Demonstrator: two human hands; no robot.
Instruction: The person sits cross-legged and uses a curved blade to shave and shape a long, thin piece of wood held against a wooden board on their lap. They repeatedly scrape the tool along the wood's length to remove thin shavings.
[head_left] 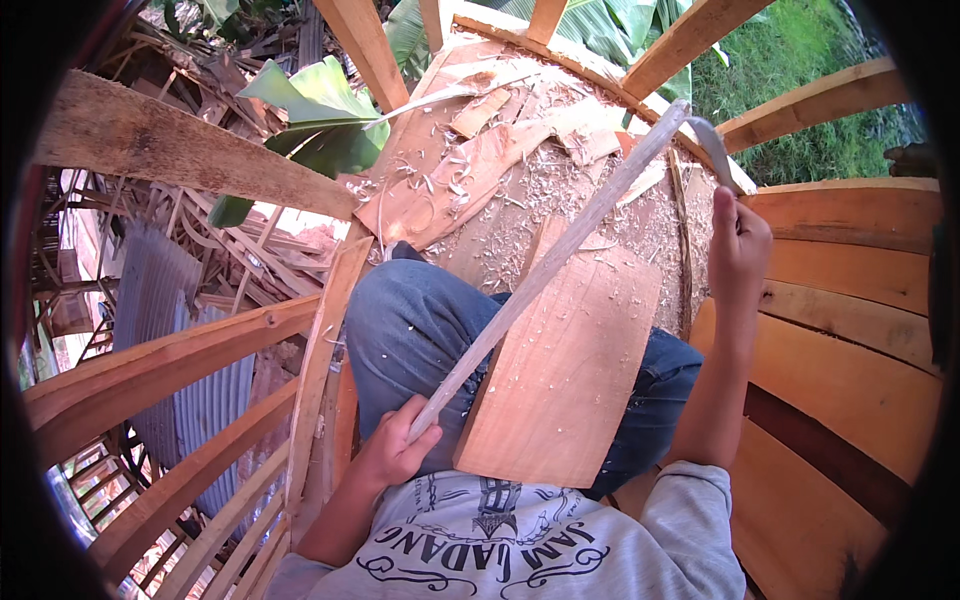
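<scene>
A long grey wooden stick (560, 250) slants across the view from lower left to upper right. My left hand (398, 445) is wrapped round its lower end, near my left knee. By the stick's far end a curved grey piece (709, 145), which looks like metal, bends down toward my right hand (738, 240). That hand is closed on the curved piece's lower end, with the thumb pointing up. Whether stick and curved piece are joined I cannot tell. Under the stick, a thick, smooth wooden board (570, 370) leans across my lap, with a few shavings on it.
Curled shavings and wood offcuts cover the plank floor (500, 220) ahead. Another board (450, 190) lies there at the left. Wooden slats (190, 150) frame the space, and stacked planks (850, 340) form the right side. Outside are banana leaves (325, 110), grass and corrugated sheets.
</scene>
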